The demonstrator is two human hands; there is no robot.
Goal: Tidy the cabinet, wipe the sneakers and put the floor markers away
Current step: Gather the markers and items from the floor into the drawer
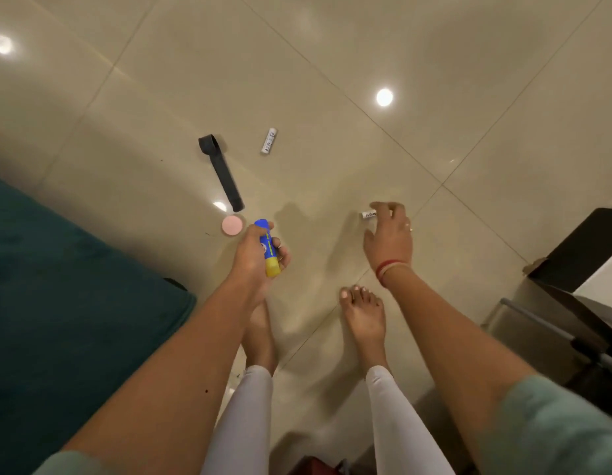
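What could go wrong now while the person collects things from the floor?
The small white tube sits only at the fingertips of the right hand; it may slip and roll on the glossy floor. The left hand grips the glue stick, so taking more may loosen it. The pink disc lies before the bare feet and could be stepped on.

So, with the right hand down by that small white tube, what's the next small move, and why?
Probably close the right hand on the small white tube: its fingers hover at it, thumb apart, while the left hand grips the blue-and-yellow stick.
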